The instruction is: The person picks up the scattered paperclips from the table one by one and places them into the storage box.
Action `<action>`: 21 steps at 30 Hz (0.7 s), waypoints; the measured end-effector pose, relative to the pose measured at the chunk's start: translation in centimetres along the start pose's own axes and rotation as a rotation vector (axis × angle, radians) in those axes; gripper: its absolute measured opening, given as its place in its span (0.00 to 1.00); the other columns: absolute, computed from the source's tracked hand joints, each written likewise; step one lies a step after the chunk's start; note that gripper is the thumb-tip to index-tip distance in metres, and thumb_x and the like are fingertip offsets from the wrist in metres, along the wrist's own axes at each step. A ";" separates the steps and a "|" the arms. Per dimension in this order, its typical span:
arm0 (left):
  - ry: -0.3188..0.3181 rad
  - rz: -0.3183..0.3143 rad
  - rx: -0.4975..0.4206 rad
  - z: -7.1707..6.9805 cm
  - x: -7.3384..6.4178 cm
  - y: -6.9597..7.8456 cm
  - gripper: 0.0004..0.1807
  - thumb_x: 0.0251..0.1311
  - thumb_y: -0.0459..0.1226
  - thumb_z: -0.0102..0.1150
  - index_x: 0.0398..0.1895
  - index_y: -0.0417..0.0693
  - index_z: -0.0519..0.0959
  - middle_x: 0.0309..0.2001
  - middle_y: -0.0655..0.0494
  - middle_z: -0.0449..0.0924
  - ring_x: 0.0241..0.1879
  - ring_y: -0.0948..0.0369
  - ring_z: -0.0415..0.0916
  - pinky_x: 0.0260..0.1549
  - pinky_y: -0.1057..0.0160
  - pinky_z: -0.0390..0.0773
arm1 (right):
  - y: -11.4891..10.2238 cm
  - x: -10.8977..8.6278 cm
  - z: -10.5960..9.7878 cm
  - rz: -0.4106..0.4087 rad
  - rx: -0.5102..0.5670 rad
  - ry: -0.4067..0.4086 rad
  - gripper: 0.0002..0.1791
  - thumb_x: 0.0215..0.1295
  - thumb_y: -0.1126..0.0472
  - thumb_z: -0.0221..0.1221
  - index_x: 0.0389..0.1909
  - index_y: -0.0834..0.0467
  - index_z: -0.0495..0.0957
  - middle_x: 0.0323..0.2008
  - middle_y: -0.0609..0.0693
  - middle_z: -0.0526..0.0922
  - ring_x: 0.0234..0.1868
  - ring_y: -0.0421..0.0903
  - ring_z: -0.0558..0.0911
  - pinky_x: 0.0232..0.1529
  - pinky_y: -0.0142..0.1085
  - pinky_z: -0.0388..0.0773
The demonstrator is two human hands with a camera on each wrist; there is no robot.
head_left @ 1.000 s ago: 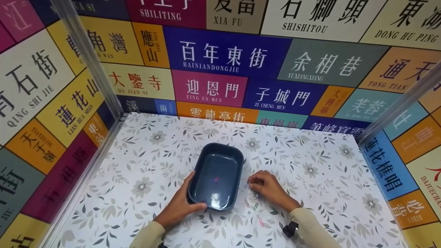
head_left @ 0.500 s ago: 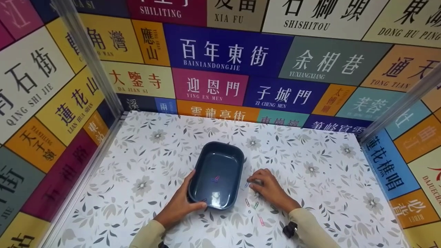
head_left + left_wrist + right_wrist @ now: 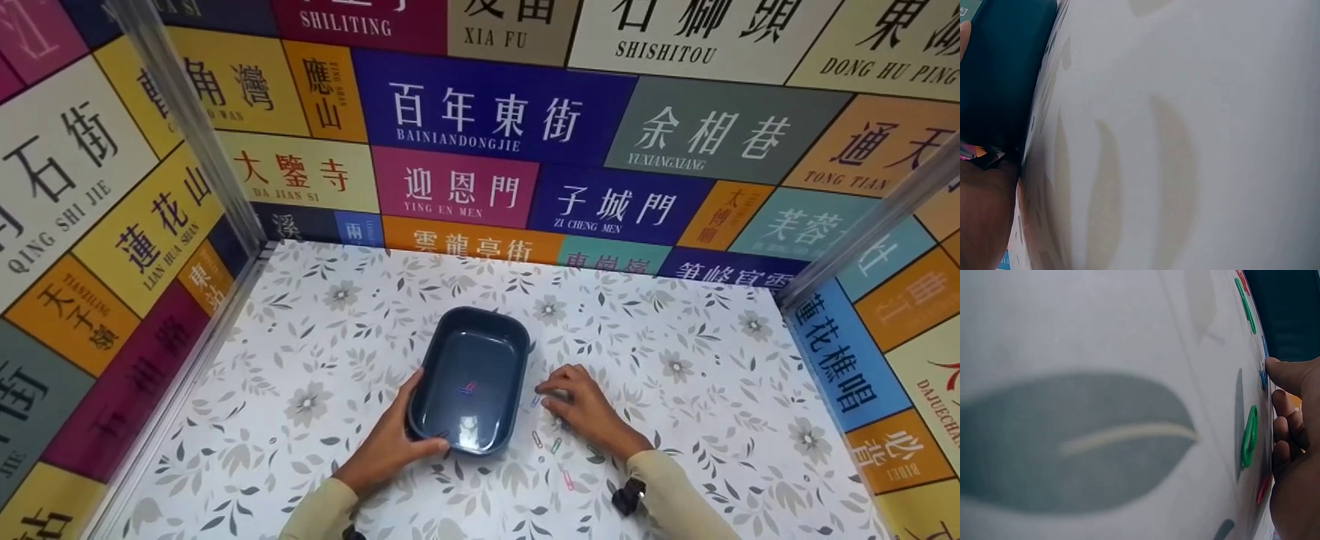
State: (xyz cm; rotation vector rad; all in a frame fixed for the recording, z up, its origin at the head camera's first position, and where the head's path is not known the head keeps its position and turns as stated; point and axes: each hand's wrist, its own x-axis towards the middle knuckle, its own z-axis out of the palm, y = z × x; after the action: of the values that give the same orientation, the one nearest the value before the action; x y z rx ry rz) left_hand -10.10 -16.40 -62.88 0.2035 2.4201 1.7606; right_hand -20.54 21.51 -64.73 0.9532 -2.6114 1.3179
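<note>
My left hand (image 3: 390, 446) grips the near left corner of a dark blue rectangular dish (image 3: 480, 352), thumb over its rim. Inside the dish lie a few small pink and blue paper clips (image 3: 468, 388). Right of the dish, my right hand (image 3: 585, 409) has its thumb and forefinger at a blue paper clip (image 3: 535, 400) on the tabletop. From the right wrist, the thumb touches this blue clip (image 3: 1264, 379), while the other fingers (image 3: 1282, 427) are curled; the forefinger's contact is hidden. The left wrist view catches just the dish's side (image 3: 1002, 73) and part of the hand.
Loose on the flower-patterned table (image 3: 337, 360) near my right hand are a reddish clip (image 3: 537, 439), a green clip (image 3: 556, 445), a pink clip (image 3: 568, 481) and another green clip (image 3: 595, 451). Panels printed with street names (image 3: 495, 112) wall in the back and sides.
The right forefinger and thumb have parted slightly around the blue paper clip, which stays in about the same place. My left hand and the dish have not visibly moved.
</note>
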 end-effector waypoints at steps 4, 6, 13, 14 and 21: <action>0.001 0.005 0.000 0.0 0.0 -0.1 0.71 0.53 0.47 0.87 0.93 0.60 0.45 0.90 0.53 0.46 0.87 0.47 0.47 0.84 0.39 0.47 | -0.1 0.0 0.0 0.012 0.007 0.004 0.10 0.66 0.71 0.74 0.46 0.57 0.94 0.47 0.50 0.84 0.50 0.50 0.76 0.52 0.38 0.75; -0.003 0.005 -0.005 0.1 0.0 -0.2 0.71 0.54 0.48 0.87 0.93 0.61 0.45 0.90 0.53 0.45 0.88 0.47 0.46 0.84 0.38 0.47 | -0.1 0.0 0.1 0.009 0.015 0.016 0.09 0.65 0.71 0.75 0.44 0.57 0.94 0.47 0.51 0.84 0.50 0.50 0.77 0.52 0.38 0.75; -0.005 0.017 -0.027 0.1 0.0 -0.3 0.70 0.56 0.44 0.87 0.93 0.62 0.45 0.91 0.52 0.46 0.88 0.46 0.44 0.84 0.38 0.45 | -0.3 -0.1 0.3 0.017 0.050 0.037 0.08 0.65 0.70 0.75 0.43 0.57 0.94 0.46 0.51 0.84 0.50 0.52 0.76 0.53 0.37 0.74; -0.001 0.017 -0.025 0.1 0.0 -0.3 0.70 0.55 0.44 0.87 0.93 0.62 0.45 0.90 0.52 0.46 0.88 0.46 0.44 0.84 0.38 0.45 | -0.3 -0.1 0.4 0.021 0.048 0.035 0.08 0.65 0.69 0.76 0.43 0.57 0.94 0.46 0.51 0.84 0.51 0.51 0.76 0.54 0.37 0.73; 0.009 0.024 -0.024 0.1 0.0 -0.1 0.70 0.53 0.44 0.88 0.93 0.61 0.47 0.90 0.52 0.47 0.88 0.46 0.45 0.84 0.38 0.45 | -0.2 0.0 0.7 -0.011 0.029 0.056 0.07 0.61 0.69 0.78 0.38 0.55 0.94 0.45 0.51 0.84 0.50 0.51 0.75 0.53 0.37 0.73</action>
State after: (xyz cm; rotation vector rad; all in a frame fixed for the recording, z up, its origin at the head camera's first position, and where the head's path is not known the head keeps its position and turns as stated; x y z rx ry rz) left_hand -10.06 -16.31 -63.01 0.2234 2.4116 1.8029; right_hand -20.31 20.94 -65.02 0.9188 -2.5494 1.3625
